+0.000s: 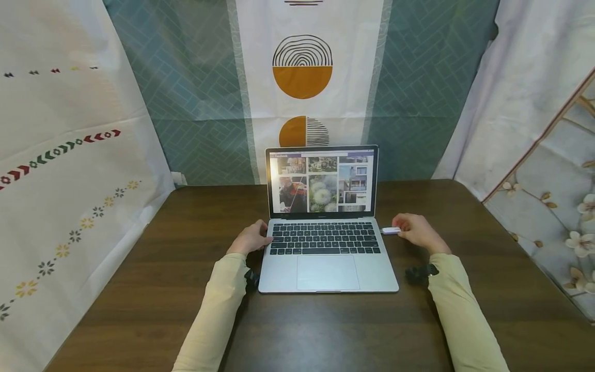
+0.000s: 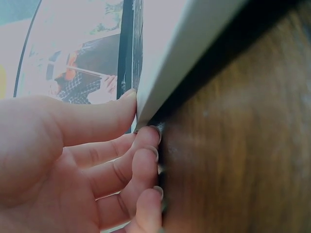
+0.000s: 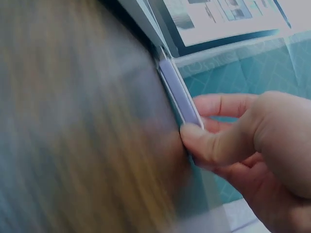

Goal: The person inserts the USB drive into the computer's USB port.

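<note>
An open silver laptop (image 1: 328,271) stands on the wooden table, its lit screen (image 1: 323,186) showing a page of photos. My left hand (image 1: 251,238) holds the laptop's left edge, with the thumb on the upper side and the other fingers curled against the side in the left wrist view. On the other side, my right hand (image 1: 418,231) pinches the outer end of a slim white USB stick (image 3: 180,92) between thumb and fingers. The stick's inner end points at the laptop's right side and meets it. How far its plug sits in the port cannot be made out.
The brown table (image 1: 209,315) carries the laptop near its middle. Behind it hangs a green and white patterned curtain (image 1: 195,77). White printed cloths hang along the table's left and right sides.
</note>
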Demonstrator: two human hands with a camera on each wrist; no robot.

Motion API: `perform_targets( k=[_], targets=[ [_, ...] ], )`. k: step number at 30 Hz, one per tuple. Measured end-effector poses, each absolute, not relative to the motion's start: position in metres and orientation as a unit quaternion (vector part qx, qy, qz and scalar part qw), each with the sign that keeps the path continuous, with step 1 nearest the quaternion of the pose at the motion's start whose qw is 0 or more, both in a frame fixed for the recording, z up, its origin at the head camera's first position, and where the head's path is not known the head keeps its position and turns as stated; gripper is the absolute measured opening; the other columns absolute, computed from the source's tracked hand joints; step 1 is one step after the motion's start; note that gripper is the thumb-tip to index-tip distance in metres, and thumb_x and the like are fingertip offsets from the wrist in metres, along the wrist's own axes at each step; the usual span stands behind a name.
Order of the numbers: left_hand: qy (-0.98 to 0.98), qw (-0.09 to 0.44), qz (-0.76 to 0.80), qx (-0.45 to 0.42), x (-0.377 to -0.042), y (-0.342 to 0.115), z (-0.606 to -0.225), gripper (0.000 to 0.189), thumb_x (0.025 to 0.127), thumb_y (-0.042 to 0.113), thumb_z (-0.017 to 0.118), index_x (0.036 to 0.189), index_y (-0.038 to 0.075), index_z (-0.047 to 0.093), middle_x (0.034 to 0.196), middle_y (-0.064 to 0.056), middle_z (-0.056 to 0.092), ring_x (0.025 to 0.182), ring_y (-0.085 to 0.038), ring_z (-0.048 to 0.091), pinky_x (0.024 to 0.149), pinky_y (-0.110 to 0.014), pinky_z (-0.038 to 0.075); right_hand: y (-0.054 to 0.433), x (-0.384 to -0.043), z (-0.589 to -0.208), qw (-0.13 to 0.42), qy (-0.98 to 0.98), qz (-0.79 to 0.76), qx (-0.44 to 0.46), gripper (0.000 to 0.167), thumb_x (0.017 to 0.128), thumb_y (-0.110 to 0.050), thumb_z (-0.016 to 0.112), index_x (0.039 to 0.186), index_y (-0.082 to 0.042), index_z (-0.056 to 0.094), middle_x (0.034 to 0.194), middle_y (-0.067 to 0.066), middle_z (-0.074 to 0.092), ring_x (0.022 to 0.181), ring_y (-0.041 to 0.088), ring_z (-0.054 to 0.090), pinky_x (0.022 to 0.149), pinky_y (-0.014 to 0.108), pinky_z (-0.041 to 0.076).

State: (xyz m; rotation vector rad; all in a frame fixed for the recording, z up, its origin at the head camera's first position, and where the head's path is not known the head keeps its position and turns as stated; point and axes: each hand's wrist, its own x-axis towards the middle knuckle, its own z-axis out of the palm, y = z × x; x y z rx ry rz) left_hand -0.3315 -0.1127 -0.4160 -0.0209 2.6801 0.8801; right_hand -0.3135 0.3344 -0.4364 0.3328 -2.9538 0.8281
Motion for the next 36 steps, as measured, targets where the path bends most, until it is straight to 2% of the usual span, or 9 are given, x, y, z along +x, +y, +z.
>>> perform_targets(
  k=[7,14,17,20,25,30,36],
  targets=[
    [0.937,0.155,0.312,-0.005,-0.329,-0.113,-0.415,0.046,0.093,0.021,0.064,0.133,0.007,0.047,0.104,-0.015,0.063,0.089,-0.026,0.058,0.080,-0.040,0.046,0.326,-0.317,-0.431,0.020,-0.966,0.241,0.092,0.018,0.080,0.008,0.062,0.091,-0.005,0.065,0.089,0.017,0.065,0.080,0.029,0.056,0.075,0.044,0.052],
    [0.944,0.152,0.294,0.002,-0.330,-0.114,-0.417,0.044,0.093,0.022,0.064,0.132,0.008,0.046,0.115,-0.017,0.062,0.091,-0.027,0.061,0.083,-0.042,0.049,0.326,-0.316,-0.427,-0.006,-0.967,0.236,0.098,0.022,0.081,0.010,0.059,0.097,-0.004,0.066,0.092,0.016,0.065,0.083,0.028,0.057,0.081,0.047,0.053],
    [0.944,0.151,0.293,0.000,-0.331,-0.113,-0.417,0.044,0.093,0.022,0.064,0.132,0.009,0.046,0.116,-0.017,0.062,0.093,-0.028,0.060,0.085,-0.044,0.049,0.326,-0.315,-0.424,-0.011,-0.968,0.229,0.100,0.023,0.082,0.006,0.063,0.104,-0.001,0.066,0.093,0.017,0.064,0.083,0.028,0.057,0.080,0.046,0.053],
    [0.942,0.153,0.298,-0.003,-0.332,-0.112,-0.417,0.045,0.093,0.023,0.064,0.132,0.010,0.046,0.115,-0.017,0.062,0.094,-0.028,0.060,0.086,-0.043,0.048,0.325,-0.314,-0.421,-0.022,-0.969,0.223,0.102,0.027,0.083,-0.001,0.069,0.109,0.001,0.067,0.091,0.017,0.063,0.080,0.026,0.055,0.074,0.040,0.052],
    [0.941,0.158,0.299,-0.005,-0.333,-0.112,-0.418,0.045,0.093,0.022,0.064,0.132,0.009,0.046,0.116,-0.017,0.062,0.094,-0.028,0.060,0.085,-0.043,0.048,0.322,-0.314,-0.424,-0.015,-0.970,0.207,0.127,0.022,0.082,-0.006,0.073,0.104,-0.004,0.069,0.083,0.010,0.056,0.075,0.022,0.050,0.065,0.030,0.041],
    [0.942,0.155,0.298,-0.003,-0.333,-0.112,-0.418,0.046,0.093,0.023,0.064,0.133,0.009,0.046,0.117,-0.017,0.062,0.094,-0.028,0.060,0.087,-0.045,0.049,0.322,-0.315,-0.431,0.007,-0.971,0.197,0.135,0.017,0.083,-0.004,0.072,0.099,-0.008,0.067,0.083,0.009,0.054,0.076,0.023,0.051,0.066,0.031,0.040],
    [0.944,0.148,0.293,0.013,-0.333,-0.112,-0.418,0.043,0.094,0.022,0.063,0.130,0.006,0.048,0.111,-0.018,0.064,0.089,-0.026,0.061,0.080,-0.041,0.048,0.326,-0.314,-0.433,0.007,-0.969,0.213,0.125,0.016,0.084,-0.004,0.071,0.098,-0.008,0.065,0.085,0.010,0.055,0.077,0.024,0.050,0.068,0.033,0.040]
  ],
)
